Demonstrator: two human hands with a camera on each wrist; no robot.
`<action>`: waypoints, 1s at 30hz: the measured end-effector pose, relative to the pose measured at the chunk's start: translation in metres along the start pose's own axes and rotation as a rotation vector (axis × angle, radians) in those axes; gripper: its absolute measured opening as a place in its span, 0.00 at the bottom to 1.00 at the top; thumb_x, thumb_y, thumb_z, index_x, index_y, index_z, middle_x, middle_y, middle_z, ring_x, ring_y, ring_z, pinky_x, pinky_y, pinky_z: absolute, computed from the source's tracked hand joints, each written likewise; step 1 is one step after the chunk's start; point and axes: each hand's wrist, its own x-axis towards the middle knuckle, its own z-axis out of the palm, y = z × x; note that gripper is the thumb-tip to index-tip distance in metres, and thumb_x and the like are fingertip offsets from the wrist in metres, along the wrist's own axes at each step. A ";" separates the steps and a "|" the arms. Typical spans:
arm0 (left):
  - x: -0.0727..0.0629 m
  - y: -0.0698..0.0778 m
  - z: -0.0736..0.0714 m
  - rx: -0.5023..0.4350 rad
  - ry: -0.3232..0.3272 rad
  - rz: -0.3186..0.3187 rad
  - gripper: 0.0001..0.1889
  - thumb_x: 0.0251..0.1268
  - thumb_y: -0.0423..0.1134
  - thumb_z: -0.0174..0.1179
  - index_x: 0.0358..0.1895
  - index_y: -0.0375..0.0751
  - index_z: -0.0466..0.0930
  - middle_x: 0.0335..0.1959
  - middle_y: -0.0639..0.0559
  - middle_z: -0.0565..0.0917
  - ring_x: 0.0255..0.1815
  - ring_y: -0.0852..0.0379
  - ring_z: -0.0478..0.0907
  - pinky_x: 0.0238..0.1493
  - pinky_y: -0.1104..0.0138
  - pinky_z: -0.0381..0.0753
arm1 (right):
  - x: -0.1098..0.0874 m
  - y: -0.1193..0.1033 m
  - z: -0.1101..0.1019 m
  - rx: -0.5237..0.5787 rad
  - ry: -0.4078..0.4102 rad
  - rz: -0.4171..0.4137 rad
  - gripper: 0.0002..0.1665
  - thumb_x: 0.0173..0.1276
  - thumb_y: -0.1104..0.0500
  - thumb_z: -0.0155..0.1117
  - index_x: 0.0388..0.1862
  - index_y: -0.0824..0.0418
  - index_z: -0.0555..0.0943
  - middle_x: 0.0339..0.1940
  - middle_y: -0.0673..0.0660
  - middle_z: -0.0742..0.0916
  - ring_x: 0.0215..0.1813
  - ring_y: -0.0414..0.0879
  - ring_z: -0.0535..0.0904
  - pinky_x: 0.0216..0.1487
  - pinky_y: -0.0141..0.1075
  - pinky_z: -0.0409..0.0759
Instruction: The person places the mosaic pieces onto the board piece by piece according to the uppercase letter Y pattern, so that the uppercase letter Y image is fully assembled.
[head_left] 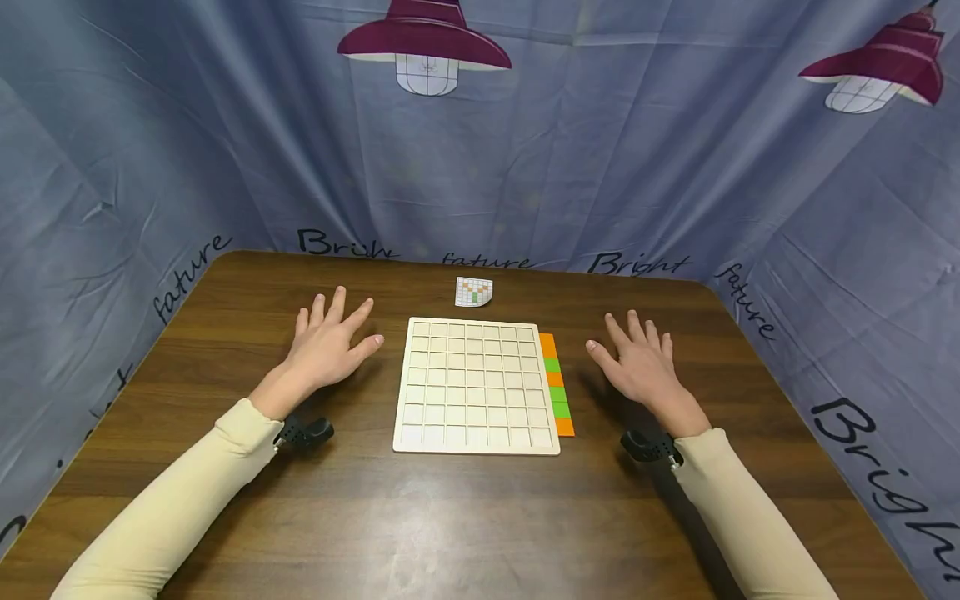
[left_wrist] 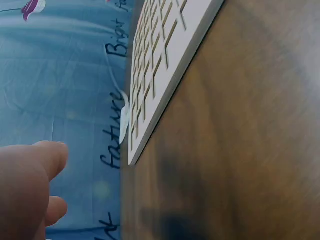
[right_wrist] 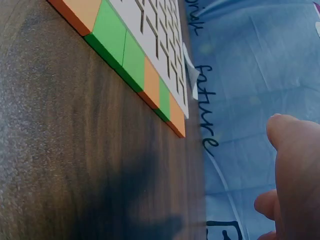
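A pale wooden grid board (head_left: 476,385) with rows of square recesses lies flat in the middle of the table. Along its right edge runs a column of orange and green square tiles (head_left: 558,392), seen close up as flat tiles (right_wrist: 125,55) in the right wrist view. Left of the board, my left hand (head_left: 327,343) is held with fingers spread and holds nothing. On the other side, to the right of the tiles, my right hand (head_left: 640,362) also has its fingers spread, with nothing in it. Each hand is apart from the board.
Behind the board lies a small paper card (head_left: 473,292) printed with a coloured grid, one corner curling up. The brown wooden table (head_left: 450,533) is bordered at the back and sides by a blue curtain (head_left: 480,167) with printed lamps and lettering.
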 end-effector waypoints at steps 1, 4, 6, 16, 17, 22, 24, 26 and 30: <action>-0.001 0.001 0.002 -0.009 -0.001 0.005 0.37 0.79 0.59 0.47 0.83 0.46 0.52 0.83 0.27 0.40 0.81 0.20 0.36 0.76 0.29 0.36 | 0.000 0.000 0.000 0.000 -0.001 -0.001 0.50 0.78 0.28 0.36 0.84 0.60 0.52 0.83 0.76 0.48 0.81 0.80 0.42 0.75 0.75 0.35; -0.005 0.002 0.011 -0.063 -0.033 0.024 0.37 0.78 0.58 0.49 0.83 0.47 0.52 0.83 0.27 0.41 0.81 0.20 0.36 0.76 0.28 0.36 | 0.000 0.000 0.000 -0.002 -0.012 -0.001 0.50 0.78 0.28 0.35 0.84 0.60 0.51 0.83 0.76 0.49 0.81 0.80 0.42 0.75 0.75 0.36; -0.008 0.004 0.018 -0.105 -0.060 0.037 0.38 0.77 0.57 0.51 0.83 0.47 0.53 0.83 0.27 0.41 0.82 0.21 0.36 0.75 0.28 0.36 | 0.000 -0.001 0.001 -0.003 -0.018 -0.002 0.50 0.78 0.28 0.35 0.84 0.60 0.51 0.83 0.76 0.49 0.81 0.80 0.42 0.76 0.74 0.36; -0.022 0.017 0.044 -0.169 -0.110 0.094 0.36 0.75 0.55 0.54 0.81 0.48 0.57 0.83 0.28 0.46 0.81 0.21 0.40 0.75 0.27 0.40 | -0.001 -0.003 0.001 0.004 -0.022 0.001 0.50 0.79 0.28 0.35 0.84 0.61 0.51 0.83 0.76 0.49 0.81 0.80 0.43 0.76 0.74 0.36; -0.023 0.018 0.045 -0.164 -0.111 0.098 0.36 0.75 0.55 0.54 0.81 0.48 0.58 0.83 0.28 0.46 0.81 0.21 0.40 0.74 0.26 0.41 | -0.002 -0.003 0.001 0.007 -0.023 0.001 0.50 0.79 0.28 0.35 0.84 0.61 0.51 0.83 0.76 0.49 0.80 0.80 0.43 0.76 0.74 0.36; -0.025 0.018 0.051 -0.153 -0.100 0.111 0.35 0.75 0.54 0.54 0.80 0.48 0.60 0.82 0.27 0.49 0.81 0.21 0.43 0.74 0.27 0.42 | -0.003 -0.003 0.002 0.015 -0.022 0.001 0.50 0.78 0.28 0.35 0.84 0.61 0.51 0.83 0.76 0.49 0.80 0.81 0.44 0.76 0.74 0.37; -0.025 0.018 0.052 -0.155 -0.091 0.114 0.35 0.74 0.54 0.55 0.80 0.48 0.60 0.82 0.28 0.50 0.81 0.21 0.43 0.75 0.27 0.42 | -0.003 -0.003 0.003 0.014 -0.019 -0.001 0.50 0.78 0.28 0.34 0.84 0.61 0.52 0.83 0.76 0.50 0.80 0.81 0.44 0.76 0.74 0.37; -0.026 0.017 0.054 -0.152 -0.080 0.121 0.35 0.74 0.54 0.55 0.80 0.48 0.61 0.82 0.27 0.51 0.81 0.21 0.43 0.75 0.27 0.41 | -0.003 -0.003 0.003 0.010 -0.017 -0.002 0.50 0.78 0.28 0.34 0.84 0.61 0.52 0.83 0.76 0.51 0.80 0.81 0.45 0.76 0.74 0.38; -0.026 0.016 0.058 -0.139 -0.064 0.131 0.34 0.74 0.53 0.55 0.79 0.49 0.63 0.81 0.27 0.52 0.81 0.21 0.43 0.74 0.27 0.41 | -0.003 -0.004 0.005 0.006 -0.018 -0.002 0.49 0.79 0.28 0.34 0.84 0.60 0.53 0.83 0.76 0.52 0.80 0.80 0.46 0.76 0.74 0.39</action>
